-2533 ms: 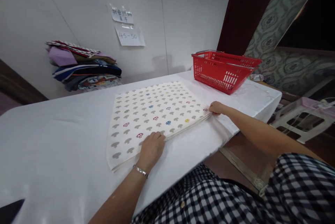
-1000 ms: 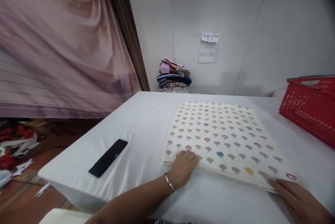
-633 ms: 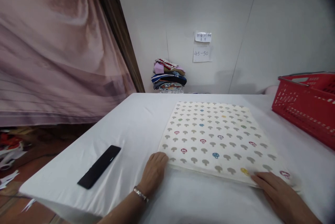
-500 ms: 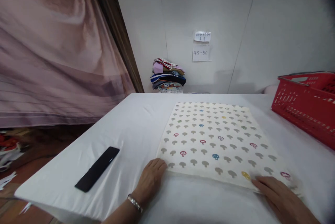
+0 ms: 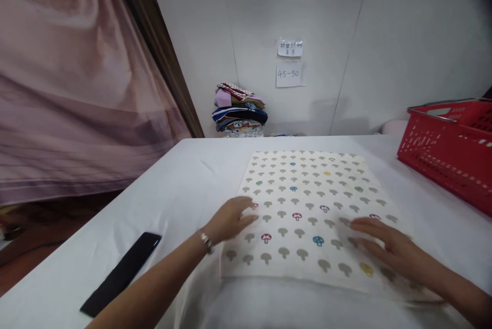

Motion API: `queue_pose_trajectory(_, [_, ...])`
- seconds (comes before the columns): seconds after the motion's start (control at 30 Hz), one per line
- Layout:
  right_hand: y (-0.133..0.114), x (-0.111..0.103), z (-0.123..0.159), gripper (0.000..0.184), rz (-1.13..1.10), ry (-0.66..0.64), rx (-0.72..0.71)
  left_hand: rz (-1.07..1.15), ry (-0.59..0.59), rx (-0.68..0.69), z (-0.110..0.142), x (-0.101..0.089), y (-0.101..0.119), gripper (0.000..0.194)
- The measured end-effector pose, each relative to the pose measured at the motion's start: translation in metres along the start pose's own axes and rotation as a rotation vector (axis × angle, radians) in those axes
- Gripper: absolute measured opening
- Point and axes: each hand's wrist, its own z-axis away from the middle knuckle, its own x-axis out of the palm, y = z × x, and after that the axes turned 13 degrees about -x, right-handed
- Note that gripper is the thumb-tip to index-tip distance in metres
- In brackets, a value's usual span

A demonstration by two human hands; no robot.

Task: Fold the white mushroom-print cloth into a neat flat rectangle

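Observation:
A cream cloth (image 5: 282,224) printed with grey mushrooms and a few coloured ones lies spread flat on the white-covered table (image 5: 184,185). Over its left edge is my left hand (image 5: 230,218), wearing a bracelet, thumb and fingers apart and nothing held. My right hand (image 5: 388,242) is above the cloth's right side, fingers spread and slightly blurred, also without anything in it. I cannot tell whether either hand touches the fabric. The cloth's near right corner is partly hidden by my right hand and forearm.
A long black flat object (image 5: 121,272) lies on the table's left. The red plastic basket (image 5: 446,149) stands at the right. Behind the far edge rises a stack of folded fabrics (image 5: 240,112) by the wall. A pink curtain (image 5: 77,88) hangs at left.
Both hands have moved from the cloth's near edge farther forward over it, and their fingers have spread. The view has shifted slightly, and the cloth still lies flat.

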Motion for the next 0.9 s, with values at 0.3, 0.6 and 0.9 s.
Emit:
queue_pose_trajectory(0.3, [0.029, 0.005, -0.226, 0.059, 0.181, -0.041, 0.008, -0.236, 0.042, -0.024, -0.218, 0.057, 0.026, 0.053])
queue_pose_trajectory(0.6, [0.071, 0.027, -0.328, 0.06, 0.31, -0.109, 0.16, -0.235, -0.05, -0.37, -0.294, 0.075, -0.022, 0.083])
queue_pose_trajectory(0.9, [0.068, 0.026, -0.33, 0.068, 0.289, -0.128, 0.162, -0.212, 0.043, -0.444, -0.286, 0.065, -0.033, 0.081])
